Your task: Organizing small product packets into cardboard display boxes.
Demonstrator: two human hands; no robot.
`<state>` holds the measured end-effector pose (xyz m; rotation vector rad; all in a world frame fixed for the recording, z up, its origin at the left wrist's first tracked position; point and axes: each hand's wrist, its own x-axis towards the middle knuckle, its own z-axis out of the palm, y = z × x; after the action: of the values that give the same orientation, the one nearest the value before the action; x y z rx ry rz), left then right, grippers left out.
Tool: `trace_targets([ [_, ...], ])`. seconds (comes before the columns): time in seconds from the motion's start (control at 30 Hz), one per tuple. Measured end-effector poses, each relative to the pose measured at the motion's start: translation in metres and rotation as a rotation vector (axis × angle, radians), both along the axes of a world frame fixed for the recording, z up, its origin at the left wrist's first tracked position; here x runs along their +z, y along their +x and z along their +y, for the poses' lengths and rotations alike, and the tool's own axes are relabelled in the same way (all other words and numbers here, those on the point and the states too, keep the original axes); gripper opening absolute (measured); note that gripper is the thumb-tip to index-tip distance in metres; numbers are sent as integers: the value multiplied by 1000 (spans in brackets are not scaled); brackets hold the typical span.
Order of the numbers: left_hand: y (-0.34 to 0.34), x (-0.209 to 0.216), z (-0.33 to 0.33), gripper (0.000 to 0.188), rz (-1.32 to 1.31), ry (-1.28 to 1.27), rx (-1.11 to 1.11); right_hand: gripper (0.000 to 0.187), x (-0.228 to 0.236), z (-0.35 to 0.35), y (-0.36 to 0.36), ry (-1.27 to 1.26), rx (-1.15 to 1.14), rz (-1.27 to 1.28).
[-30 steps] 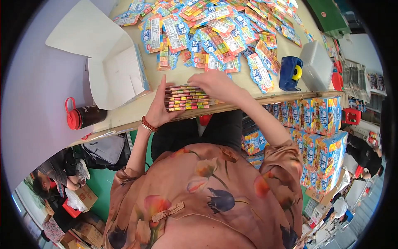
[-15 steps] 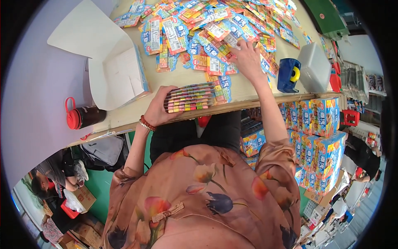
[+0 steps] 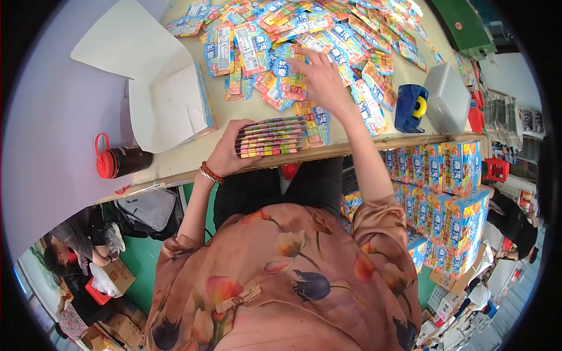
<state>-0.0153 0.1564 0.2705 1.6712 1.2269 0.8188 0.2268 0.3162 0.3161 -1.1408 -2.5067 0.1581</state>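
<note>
My left hand (image 3: 229,149) is closed around the left end of a neat stack of flat, colourful candy packs (image 3: 272,138), held at the table's front edge. Over the loose pile, my right hand (image 3: 325,79) has its fingers apart. Its fingertips touch or hover over a blue-and-orange candy pack (image 3: 288,81); whether they grip it cannot be made out. Under and behind both hands lie many similar packs, some face up, others showing white label backs. One more pack (image 3: 317,127) lies just behind the stack.
An open white carton (image 3: 167,111) stands at left, beside a dark bottle with a red lid (image 3: 121,162). To the right are a blue tape dispenser (image 3: 411,108) and clear plastic trays (image 3: 446,96). Stacked printed boxes (image 3: 451,205) rise below the table edge. People sit further off.
My right hand has moved left across the pile. The pack by its fingers has turned more upright, and a label-side pack now shows to the hand's right. My left hand keeps the stack.
</note>
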Motion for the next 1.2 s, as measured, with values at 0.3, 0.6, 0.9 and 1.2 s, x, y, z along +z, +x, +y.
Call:
trace_targets([
  [0.3, 5, 2, 0, 75, -73, 23, 7, 50, 5, 65, -17, 162, 353, -434],
  [0.6, 7, -1, -10, 119, 5, 105, 116, 11, 26, -12, -17, -429, 399, 42],
  [0.9, 3, 16, -10, 100, 127, 104, 20, 40, 1, -9, -3, -356, 426, -50],
  [1.2, 3, 9, -14, 101, 176, 192, -4, 42, -33, 5, -5, 138, 530, -192],
])
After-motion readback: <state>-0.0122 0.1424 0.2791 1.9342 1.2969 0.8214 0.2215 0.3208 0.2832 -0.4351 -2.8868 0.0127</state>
